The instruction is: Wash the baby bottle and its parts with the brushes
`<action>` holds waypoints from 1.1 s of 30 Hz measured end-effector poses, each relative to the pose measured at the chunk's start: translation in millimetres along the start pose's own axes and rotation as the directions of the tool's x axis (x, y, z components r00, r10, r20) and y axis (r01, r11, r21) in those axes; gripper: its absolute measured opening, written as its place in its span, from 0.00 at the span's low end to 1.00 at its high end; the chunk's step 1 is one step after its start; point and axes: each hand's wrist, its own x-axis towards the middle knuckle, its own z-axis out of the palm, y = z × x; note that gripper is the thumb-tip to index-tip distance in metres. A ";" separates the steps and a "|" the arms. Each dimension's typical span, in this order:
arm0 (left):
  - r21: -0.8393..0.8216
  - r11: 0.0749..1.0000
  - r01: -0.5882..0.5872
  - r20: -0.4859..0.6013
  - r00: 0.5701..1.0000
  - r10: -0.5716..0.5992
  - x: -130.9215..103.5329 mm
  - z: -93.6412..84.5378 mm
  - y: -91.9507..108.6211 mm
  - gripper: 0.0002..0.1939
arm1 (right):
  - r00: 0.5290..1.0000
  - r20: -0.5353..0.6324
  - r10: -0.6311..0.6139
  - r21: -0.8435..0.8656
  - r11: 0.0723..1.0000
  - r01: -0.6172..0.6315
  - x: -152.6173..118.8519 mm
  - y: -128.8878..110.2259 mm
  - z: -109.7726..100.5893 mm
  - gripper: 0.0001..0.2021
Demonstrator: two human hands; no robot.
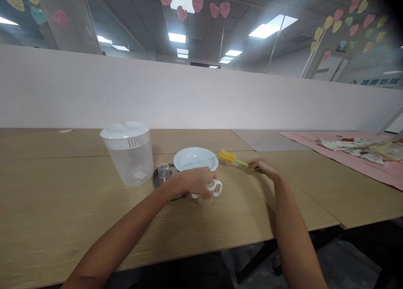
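My left hand (199, 181) is closed over the top of a small clear baby bottle (206, 200) with white side handles, which is upright on or just above the table. My right hand (265, 168) grips the green handle of a bottle brush (227, 156), its yellow sponge head pointing left, beside the bowl's rim. Behind the bottle is a white oval bowl (180, 159) with a thin line, perhaps a wire or stick, across it. A round metal tray (155, 182), partly hidden by my left forearm, holds a clear dome-shaped cap (163, 171) and small parts I cannot make out.
A clear plastic bucket (128, 163) with a white lid stands left of the tray. On the wooden table (78, 205), a pink cloth (355, 163) at the far right carries papers and packets (355, 147). A low white wall (189, 95) with glass above borders the back.
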 end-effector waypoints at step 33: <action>0.018 1.000 0.008 -0.090 0.996 -0.007 -2.5 -4.4 1.1 0.33 | 0.985 0.169 -0.038 -0.024 0.999 0.043 26.8 -46.4 81.9 0.07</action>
